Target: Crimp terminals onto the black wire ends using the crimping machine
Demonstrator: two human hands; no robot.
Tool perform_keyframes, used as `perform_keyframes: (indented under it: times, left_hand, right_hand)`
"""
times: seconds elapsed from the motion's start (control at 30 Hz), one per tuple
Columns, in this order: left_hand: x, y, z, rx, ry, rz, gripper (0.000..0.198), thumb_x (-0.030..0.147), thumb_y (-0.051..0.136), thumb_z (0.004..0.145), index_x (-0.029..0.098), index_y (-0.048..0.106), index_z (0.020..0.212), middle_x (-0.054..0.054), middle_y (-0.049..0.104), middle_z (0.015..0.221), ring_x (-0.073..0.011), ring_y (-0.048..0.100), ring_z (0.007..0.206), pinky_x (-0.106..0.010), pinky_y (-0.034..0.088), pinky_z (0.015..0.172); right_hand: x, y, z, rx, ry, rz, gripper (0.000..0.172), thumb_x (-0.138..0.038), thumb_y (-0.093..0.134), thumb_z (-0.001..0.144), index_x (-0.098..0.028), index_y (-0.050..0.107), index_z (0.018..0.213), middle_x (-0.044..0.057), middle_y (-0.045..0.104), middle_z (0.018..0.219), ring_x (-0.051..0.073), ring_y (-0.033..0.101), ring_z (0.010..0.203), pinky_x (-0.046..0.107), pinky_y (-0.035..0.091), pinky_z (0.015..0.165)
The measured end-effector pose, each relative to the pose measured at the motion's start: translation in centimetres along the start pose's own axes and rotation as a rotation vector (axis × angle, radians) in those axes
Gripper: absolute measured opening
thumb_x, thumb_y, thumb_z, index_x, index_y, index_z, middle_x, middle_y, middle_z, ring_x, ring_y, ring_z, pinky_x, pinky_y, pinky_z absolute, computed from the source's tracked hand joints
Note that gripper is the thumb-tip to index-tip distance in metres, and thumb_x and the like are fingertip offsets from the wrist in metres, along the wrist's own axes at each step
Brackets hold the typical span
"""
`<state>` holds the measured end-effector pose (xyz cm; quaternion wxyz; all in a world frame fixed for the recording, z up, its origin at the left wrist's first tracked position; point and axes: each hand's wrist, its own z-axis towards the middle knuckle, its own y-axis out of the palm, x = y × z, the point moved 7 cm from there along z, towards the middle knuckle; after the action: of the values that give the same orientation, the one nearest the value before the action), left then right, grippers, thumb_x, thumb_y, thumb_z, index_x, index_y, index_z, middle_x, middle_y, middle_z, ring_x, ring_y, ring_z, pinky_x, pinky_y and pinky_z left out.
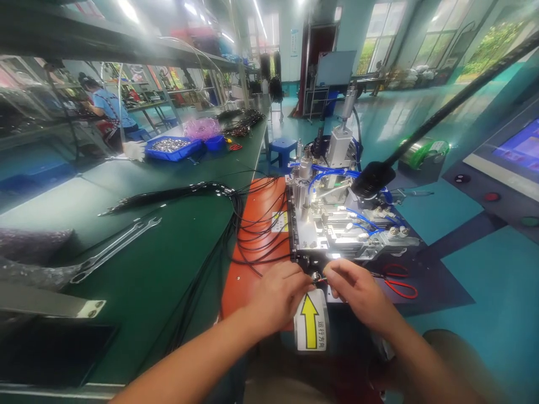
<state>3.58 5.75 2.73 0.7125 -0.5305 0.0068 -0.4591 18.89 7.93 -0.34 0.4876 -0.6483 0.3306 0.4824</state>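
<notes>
My left hand (280, 294) and my right hand (357, 289) meet at the front edge of a small metal machine (337, 224) with blue air hoses. Both hands are closed in a pinch on a thin black cable end (319, 278) with a small metal tip, held between them just below the machine's lit slot. Black cables (256, 230) loop from there across an orange plate (261, 247) to the left. A white label with a yellow arrow (310, 322) hangs right under my hands.
Red-handled scissors (398, 280) lie right of my right hand. A long wrench (115, 247) and a cable bundle (168, 193) rest on the green bench. A blue tray of metal parts (170, 148) stands further back. Another person (107, 109) works at the far left. A control panel (505, 168) is at right.
</notes>
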Motion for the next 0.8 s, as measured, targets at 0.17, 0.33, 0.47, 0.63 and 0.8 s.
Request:
perform_keyframes:
  times: [0.17,0.33,0.47,0.63,0.8]
  left_hand:
    - [0.0,-0.1,0.0,0.002,0.003,0.005,0.017,0.021,0.053,0.096,0.014,0.067,0.089,-0.006,0.063,0.08,-0.0179,0.056,0.077,-0.029,0.045,0.069]
    - [0.0,-0.1,0.0,0.01,-0.01,0.02,0.017,0.021,0.054,0.096,0.014,0.067,0.089,-0.006,0.063,0.08,-0.0178,0.057,0.076,-0.029,0.046,0.068]
    - [-0.3,-0.1,-0.1,0.03,-0.032,0.039,0.016,0.023,0.054,0.096,0.015,0.068,0.093,-0.006,0.064,0.082,-0.0177,0.057,0.076,-0.03,0.047,0.069]
    - [-0.5,0.0,-0.3,0.047,-0.044,0.084,0.019,0.016,0.05,0.095,0.016,0.068,0.103,-0.006,0.064,0.085,-0.0192,0.058,0.081,-0.032,0.048,0.072]
    - [-0.6,-0.1,-0.2,0.043,-0.068,0.122,0.027,0.01,0.048,0.093,0.018,0.068,0.108,-0.007,0.063,0.09,-0.0192,0.057,0.082,-0.032,0.048,0.073]
  right_hand:
    - [-0.1,0.1,0.1,-0.032,-0.038,-0.042,0.029,-0.046,0.049,0.097,-0.022,0.057,0.082,-0.005,0.048,0.067,0.013,0.046,0.063,0.025,0.038,0.058]
    - [-0.1,0.0,0.0,-0.027,-0.038,-0.106,0.031,-0.046,0.048,0.097,-0.022,0.057,0.08,-0.004,0.049,0.067,0.014,0.045,0.063,0.026,0.037,0.059]
    - [0.6,0.2,0.1,0.023,-0.026,-0.125,0.034,-0.048,0.046,0.098,-0.022,0.054,0.077,-0.005,0.046,0.067,0.014,0.044,0.063,0.026,0.036,0.06]
    - [1.3,0.7,0.3,0.09,-0.002,-0.117,0.035,-0.047,0.044,0.098,-0.022,0.052,0.075,-0.005,0.045,0.066,0.014,0.044,0.063,0.026,0.036,0.06]
    - [2.0,0.9,0.2,0.153,0.071,-0.085,0.036,-0.048,0.047,0.096,-0.021,0.055,0.074,-0.004,0.048,0.066,0.015,0.046,0.063,0.026,0.036,0.059]
